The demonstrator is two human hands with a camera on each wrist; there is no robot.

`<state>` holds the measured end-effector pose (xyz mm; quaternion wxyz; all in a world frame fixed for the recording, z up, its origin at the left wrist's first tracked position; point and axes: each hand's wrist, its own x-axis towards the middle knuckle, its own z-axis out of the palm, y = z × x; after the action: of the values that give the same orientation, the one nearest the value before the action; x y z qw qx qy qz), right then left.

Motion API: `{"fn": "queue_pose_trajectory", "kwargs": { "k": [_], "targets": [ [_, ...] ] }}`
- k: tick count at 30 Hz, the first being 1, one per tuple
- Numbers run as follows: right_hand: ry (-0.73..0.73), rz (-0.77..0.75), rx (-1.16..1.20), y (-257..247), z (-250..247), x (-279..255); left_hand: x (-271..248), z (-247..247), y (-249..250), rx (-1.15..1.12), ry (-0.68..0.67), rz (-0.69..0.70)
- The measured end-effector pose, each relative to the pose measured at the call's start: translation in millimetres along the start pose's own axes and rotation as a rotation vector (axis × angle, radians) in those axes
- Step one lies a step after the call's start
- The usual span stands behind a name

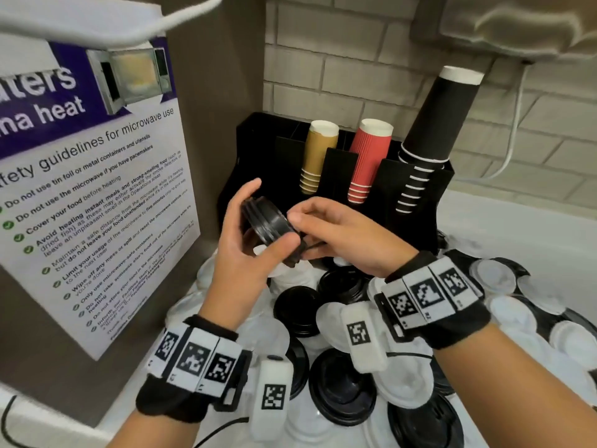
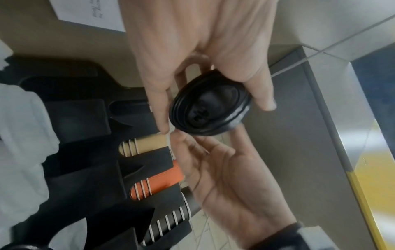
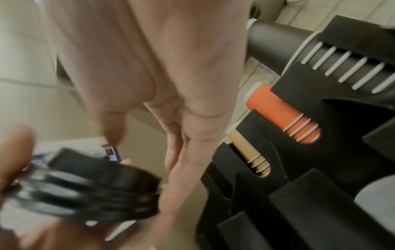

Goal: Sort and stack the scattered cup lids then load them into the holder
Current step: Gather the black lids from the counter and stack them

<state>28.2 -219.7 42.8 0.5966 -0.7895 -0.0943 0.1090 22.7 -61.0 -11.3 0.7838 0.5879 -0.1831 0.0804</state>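
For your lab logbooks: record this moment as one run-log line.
left hand: holds black lid stack | right hand: fingertips at stack edge | holder: cups only | loose lids: on counter

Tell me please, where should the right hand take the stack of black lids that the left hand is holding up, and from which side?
Probably by the rim. The left hand grips the black lid stack across its ribbed edge, thumb below and fingers above, leaving the side facing the right hand free. Coming from the right, thumb and fingers can pinch opposite rim points; the stepped ridges should resist slipping.
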Motion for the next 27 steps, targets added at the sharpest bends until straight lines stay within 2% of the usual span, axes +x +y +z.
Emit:
{"fn": "queue_pose_trajectory", "kwargs": {
  "k": [1,3,4,6,8,11,17,21,25,27],
  "targets": [
    [0.038,0.012,-0.066,4.1,-1.3,3.3,0.1,-0.7,-1.6,-0.048,0.042,-0.027],
    [0.05,0.017,-0.426,14.2,-7.3,9.8,1.8,-5.4,-4.4,-0.148,0.115,-0.074],
    [-0.042,0.045,-0.669,20.0,-8.5,12.6,3.3,-8.7,-5.3,-0.185,0.136,-0.094],
    [-0.341,0.192,-1.056,34.4,-4.5,16.8,6.7,-13.7,-4.7,-0.221,0.152,-0.151],
    [-0.499,0.31,-1.206,47.7,4.8,20.2,9.5,-16.1,-3.5,-0.257,0.152,-0.22],
    [-0.515,0.265,-1.305,62.0,18.3,24.7,12.7,-16.7,-1.8,-0.308,0.115,-0.304],
    [-0.494,0.215,-1.248,60.2,22.6,27.7,14.9,-24.5,-4.3,-0.303,0.056,-0.339],
    [-0.398,0.184,-1.028,43.8,2.0,26.8,15.1,-32.2,-9.8,-0.287,0.072,-0.337],
    [-0.201,0.089,-0.798,34.9,-17.7,23.2,15.2,-28.1,-15.6,-0.21,0.103,-0.379],
    [-0.239,0.129,-0.831,36.0,-17.6,20.8,14.7,-25.9,-19.0,-0.16,0.126,-0.402]
  ]
}}
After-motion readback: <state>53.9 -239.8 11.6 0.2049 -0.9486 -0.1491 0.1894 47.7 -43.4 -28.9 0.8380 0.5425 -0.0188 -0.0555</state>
